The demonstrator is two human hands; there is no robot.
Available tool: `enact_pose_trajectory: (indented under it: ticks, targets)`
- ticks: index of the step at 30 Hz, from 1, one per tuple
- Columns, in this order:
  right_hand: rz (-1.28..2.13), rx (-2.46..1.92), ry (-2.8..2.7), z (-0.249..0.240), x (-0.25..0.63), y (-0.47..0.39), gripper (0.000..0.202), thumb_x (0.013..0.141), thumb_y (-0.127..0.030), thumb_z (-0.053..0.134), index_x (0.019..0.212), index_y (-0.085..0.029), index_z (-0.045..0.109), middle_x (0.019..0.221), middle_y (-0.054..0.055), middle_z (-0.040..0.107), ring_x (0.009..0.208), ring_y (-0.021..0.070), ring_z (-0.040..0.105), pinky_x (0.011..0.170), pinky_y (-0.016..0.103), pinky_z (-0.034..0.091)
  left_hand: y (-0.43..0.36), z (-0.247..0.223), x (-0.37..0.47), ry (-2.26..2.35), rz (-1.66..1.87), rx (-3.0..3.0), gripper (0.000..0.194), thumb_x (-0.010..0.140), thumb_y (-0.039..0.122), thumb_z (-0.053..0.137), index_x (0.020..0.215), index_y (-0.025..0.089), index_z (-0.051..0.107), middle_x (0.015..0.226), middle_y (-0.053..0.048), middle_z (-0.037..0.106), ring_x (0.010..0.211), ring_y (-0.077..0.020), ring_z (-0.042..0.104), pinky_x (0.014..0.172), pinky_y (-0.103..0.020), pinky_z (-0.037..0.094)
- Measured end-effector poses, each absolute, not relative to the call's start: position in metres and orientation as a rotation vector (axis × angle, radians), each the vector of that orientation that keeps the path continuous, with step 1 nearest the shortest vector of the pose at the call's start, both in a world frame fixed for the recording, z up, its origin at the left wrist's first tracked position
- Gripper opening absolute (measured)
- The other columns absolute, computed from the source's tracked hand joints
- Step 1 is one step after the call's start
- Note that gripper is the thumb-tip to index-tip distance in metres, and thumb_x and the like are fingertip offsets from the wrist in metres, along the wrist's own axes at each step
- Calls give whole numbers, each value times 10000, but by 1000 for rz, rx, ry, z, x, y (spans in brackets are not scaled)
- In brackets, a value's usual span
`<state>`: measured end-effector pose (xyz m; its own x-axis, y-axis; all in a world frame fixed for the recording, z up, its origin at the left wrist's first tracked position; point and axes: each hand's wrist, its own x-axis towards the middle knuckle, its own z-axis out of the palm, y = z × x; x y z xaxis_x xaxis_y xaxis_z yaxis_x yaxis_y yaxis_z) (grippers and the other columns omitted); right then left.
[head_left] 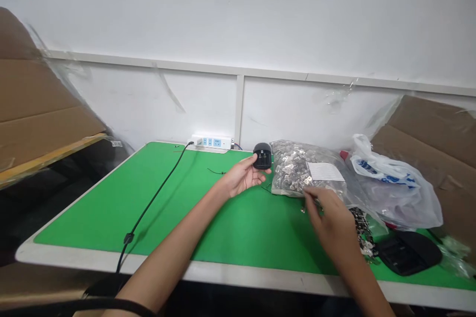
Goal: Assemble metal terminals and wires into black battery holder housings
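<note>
My left hand [243, 177] is closed on a small black plastic case [263, 155] with a rounded top and slot-like recesses facing me. Its thumb lies along the case's left edge, and the fingers curl beneath. Above the green mat my right hand [331, 220] is closed in a pinch; whatever lies between its fingertips is too small to make out. Just below those fingertips is a small shiny metal piece [303, 209]. A clear bag of small metal parts [293, 166] with a white label [326, 172] lies right behind the right hand.
Loose metal parts [366, 237] lie right of my right hand, beside a larger black plastic piece [409, 253]. A white plastic bag [401, 190] sits behind them. At the wall, a power strip [213, 142] feeds a black cable [156, 193] crossing the green mat [107, 208]. Cardboard [40, 89] stands left.
</note>
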<state>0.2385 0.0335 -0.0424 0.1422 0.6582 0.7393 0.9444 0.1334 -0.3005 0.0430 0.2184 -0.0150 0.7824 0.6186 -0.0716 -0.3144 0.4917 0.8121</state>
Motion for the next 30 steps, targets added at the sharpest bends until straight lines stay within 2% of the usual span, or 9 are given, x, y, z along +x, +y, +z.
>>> enact_pose_trajectory:
  ticks: [2, 6, 9, 14, 19, 24, 30]
  targets:
    - [-183, -1515, -1518, -21, 232, 64, 160, 1007, -359, 615, 1039, -240, 718, 998, 84, 786, 939, 255, 734, 857, 399, 581, 220, -18, 42, 349, 630, 967, 286, 1068, 373, 605, 1220, 131, 590, 1010, -159, 793, 678, -139, 744, 629, -214, 585]
    - [439, -1297, -1367, 1, 221, 132, 280, 877, -461, 714, 1039, -233, 724, 1055, 87, 789, 978, 251, 741, 927, 444, 602, 228, -26, 41, 367, 716, 1034, 384, 945, 263, 785, 1245, 181, 559, 1195, -144, 767, 845, -155, 791, 728, -212, 589]
    - [689, -1166, -1278, -4, 216, 166, 383, 750, -496, 807, 994, -225, 693, 995, 75, 763, 963, 232, 733, 937, 433, 616, 234, -33, 41, 423, 759, 1109, 468, 877, 219, 845, 1246, 207, 558, 1310, -128, 728, 974, -172, 788, 860, -248, 581]
    - [756, -1204, -1235, -24, 218, 167, 454, 724, -453, 813, 1081, -226, 650, 1008, 40, 688, 876, 190, 712, 829, 386, 634, 235, -43, 48, 438, 797, 1309, 625, 828, 265, 871, 1350, 229, 528, 1331, -130, 707, 1099, -226, 734, 941, -338, 554]
    - [774, -1309, -1165, -23, 224, 156, 546, 679, -432, 821, 1109, -233, 548, 1157, 61, 639, 856, 187, 716, 758, 369, 611, 228, -46, 56, 427, 884, 1421, 633, 839, 261, 806, 1397, 240, 506, 1328, -113, 699, 1196, -258, 674, 962, -352, 539]
    - [826, -1388, -1120, -21, 226, 156, 635, 663, -415, 845, 1164, -228, 503, 1281, 112, 595, 883, 194, 725, 801, 396, 618, 222, -47, 57, 426, 943, 1494, 680, 838, 286, 766, 1451, 244, 474, 1334, -102, 678, 1174, -255, 645, 969, -363, 528]
    - [842, -1456, -1172, -27, 232, 156, 704, 692, -414, 862, 1254, -242, 474, 1314, 126, 620, 932, 217, 726, 785, 396, 637, 214, -46, 60, 376, 947, 1502, 699, 866, 353, 782, 1491, 277, 480, 1415, -100, 636, 1288, -281, 606, 1117, -423, 471]
